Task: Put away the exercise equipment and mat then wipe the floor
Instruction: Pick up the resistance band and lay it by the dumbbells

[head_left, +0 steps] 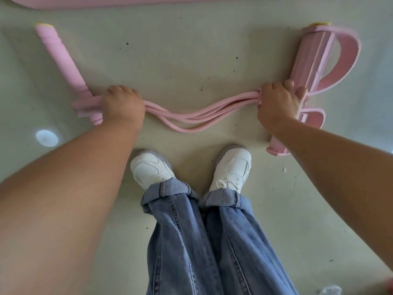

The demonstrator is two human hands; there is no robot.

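While both arms reach down to the floor (191, 50), I note the pink pedal puller lying across it ahead of the white shoes (231, 167).

Left hand (123, 103): fingers curled down over the joint where the bundle of pink cords (191, 118) meets the foam handle bar (61, 58). The grip is closed on that end. The bar runs away from the hand toward the upper left, with a yellowish cap at its far tip.

Right hand (278, 103): fingers wrapped round the other end of the cords, just beside the foot pedal piece (308, 60). Thumb lies against the pedal's edge. Its pink strap loop (346, 58) arches out to the right; a second loop shows below the hand.

Cords sag slack between the two hands, resting on the floor in a shallow curve.

Pink mat (148, 1): only its near edge shows, along the top of the view, well apart from the puller.

Floor is pale, with dark specks scattered between the handle bar and the pedal. A bright round spot of light (46, 138) sits left of my left forearm. Blue jeans (191, 241) cover the legs, cuffs resting on the shoes.
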